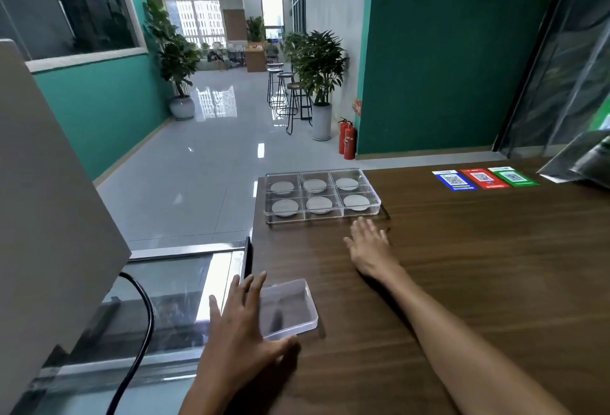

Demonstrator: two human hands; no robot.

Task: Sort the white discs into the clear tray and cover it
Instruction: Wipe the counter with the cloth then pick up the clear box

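A clear tray point(321, 216) with several compartments sits at the far left corner of the wooden table point(462, 266); a white disc point(285, 207) lies in each compartment. A clear flat lid point(290, 305) lies near the table's left edge, close to me. My left hand point(241, 332) reaches over the lid's left end with fingers spread and straight, thumb by its near edge. My right hand point(371, 248) lies flat and open on the table just in front of the tray's right end, not touching it.
Blue, red and green QR cards point(483, 178) lie at the far right of the table. A folded glossy sheet point(581, 163) overhangs the right corner. A grey box point(49, 216) and a black cable point(138, 342) stand to the left, beyond the table's edge.
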